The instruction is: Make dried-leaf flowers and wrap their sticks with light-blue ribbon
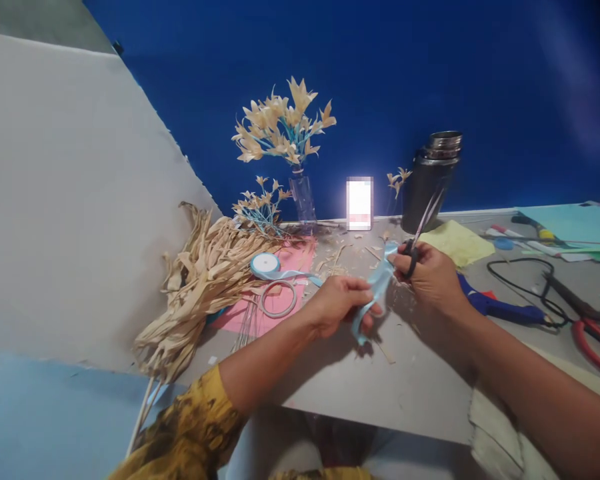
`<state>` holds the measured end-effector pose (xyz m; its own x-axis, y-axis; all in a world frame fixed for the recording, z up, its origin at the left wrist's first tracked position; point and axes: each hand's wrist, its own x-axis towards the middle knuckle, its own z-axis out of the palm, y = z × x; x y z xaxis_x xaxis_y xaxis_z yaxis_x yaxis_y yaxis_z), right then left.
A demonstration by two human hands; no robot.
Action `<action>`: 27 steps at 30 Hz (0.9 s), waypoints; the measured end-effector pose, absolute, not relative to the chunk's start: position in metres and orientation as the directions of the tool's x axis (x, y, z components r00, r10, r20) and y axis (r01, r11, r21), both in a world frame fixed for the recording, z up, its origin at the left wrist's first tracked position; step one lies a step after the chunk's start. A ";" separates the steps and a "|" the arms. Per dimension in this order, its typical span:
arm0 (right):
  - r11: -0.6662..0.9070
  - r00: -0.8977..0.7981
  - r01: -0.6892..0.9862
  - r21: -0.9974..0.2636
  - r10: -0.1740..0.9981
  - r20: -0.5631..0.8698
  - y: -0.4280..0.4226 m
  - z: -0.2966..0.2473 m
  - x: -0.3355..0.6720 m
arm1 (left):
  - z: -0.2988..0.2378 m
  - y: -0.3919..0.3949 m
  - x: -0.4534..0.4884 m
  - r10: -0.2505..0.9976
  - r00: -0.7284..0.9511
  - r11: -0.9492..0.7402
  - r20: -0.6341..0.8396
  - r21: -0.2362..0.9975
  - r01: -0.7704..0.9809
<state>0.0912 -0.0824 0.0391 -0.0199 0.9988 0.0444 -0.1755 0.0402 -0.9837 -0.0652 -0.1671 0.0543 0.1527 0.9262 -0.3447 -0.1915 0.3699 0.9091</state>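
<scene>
A light blue satin ribbon stretches between my two hands above the table. My left hand pinches it, and a loose end hangs below the fingers. My right hand grips a pair of small scissors by the dark handles, blades pointing up. The fingertips of that hand also hold the ribbon's upper part. To the left lies a ribbon spool, its blue tail running toward my left hand. A grey-white ring rests below the spool on pink paper.
Dried husks are piled at left. Behind stand husk flowers in a clear bottle, a lit phone and a dark flask. At right lie a blue glue gun, red-handled scissors and yellow paper.
</scene>
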 end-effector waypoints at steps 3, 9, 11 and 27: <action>-0.012 0.021 -0.134 -0.991 1.000 -0.015 -0.074 0.034 0.096 | 0.051 -0.192 -0.082 0.926 0.107 0.374 -0.363 0.920 -0.117; -0.059 -0.024 -0.189 -0.980 0.998 -0.055 -0.075 0.028 0.095 | 0.050 -0.220 -0.110 0.923 -0.028 0.365 -0.383 0.897 -0.249; -0.064 -0.038 -0.218 -0.974 0.998 -0.057 -0.077 0.026 0.093 | 0.050 -0.224 -0.114 0.925 -0.026 0.355 -0.380 0.884 -0.303; -0.158 -0.158 -0.131 -0.979 0.978 -0.137 -0.088 0.027 0.093 | 0.041 -0.257 -0.120 0.959 -0.090 0.235 -0.270 0.929 -0.286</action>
